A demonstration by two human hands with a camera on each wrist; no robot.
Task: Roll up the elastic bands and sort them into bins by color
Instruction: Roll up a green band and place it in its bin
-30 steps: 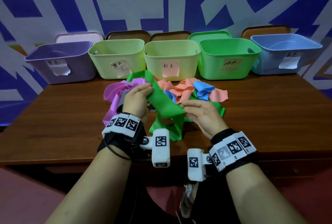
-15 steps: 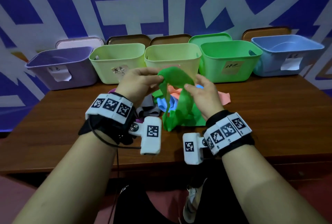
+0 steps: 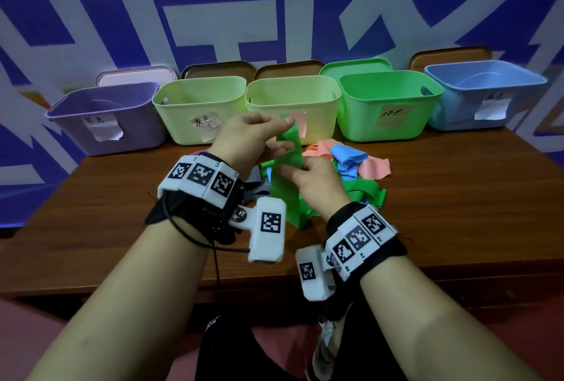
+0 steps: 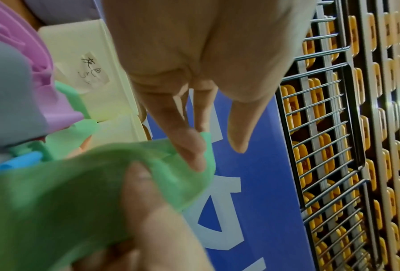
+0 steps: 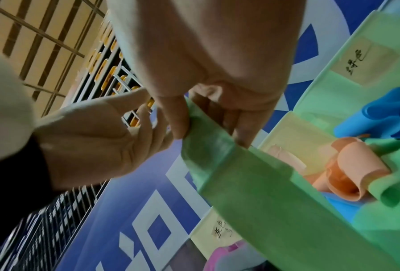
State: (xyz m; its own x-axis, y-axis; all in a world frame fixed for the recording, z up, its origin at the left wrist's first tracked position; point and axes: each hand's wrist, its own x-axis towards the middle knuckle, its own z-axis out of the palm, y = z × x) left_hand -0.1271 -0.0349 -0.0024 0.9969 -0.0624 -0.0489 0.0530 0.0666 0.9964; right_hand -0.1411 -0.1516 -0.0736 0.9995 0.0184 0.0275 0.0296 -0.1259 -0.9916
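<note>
Dark brown wooden worktop, visible grain, pushed against back wall painted white with big angular blue shapes. Reddish floor below front edge. Wire rack holding yellow items off to one side, wrist views only. Lighting dim, even.

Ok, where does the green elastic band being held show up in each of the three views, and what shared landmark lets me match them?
Head: green elastic band at centre, hanging between both hands above the table.
Left wrist: it fills the lower left, pinched by the fingers.
Right wrist: a wide strip running from centre to lower right.
Shared landmark: the pale yellow-green bin with the handwritten label.
</note>
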